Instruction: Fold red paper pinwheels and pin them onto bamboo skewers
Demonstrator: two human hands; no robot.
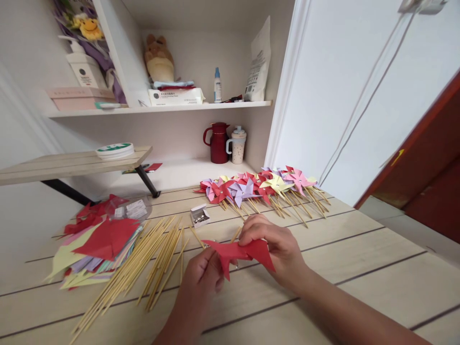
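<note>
Both of my hands hold a folded red paper piece (240, 252) just above the wooden table (359, 268). My left hand (201, 280) pinches its lower left part. My right hand (276, 249) curls over its top right, fingers closed on the paper. A thin wooden stick (236, 234) pokes up behind the paper near my right fingers. To the left lie several loose bamboo sticks (151, 261) and a stack of coloured paper squares (100, 244). A small open box of pins (200, 216) sits just beyond my hands.
A row of finished paper pinwheels (258, 187) lies at the back of the table. Behind stand a dark red jug (218, 142) and a speckled cup (237, 145). A low wooden shelf (72, 163) carries a tape roll (115, 150). A red-brown door (427, 167) is at right.
</note>
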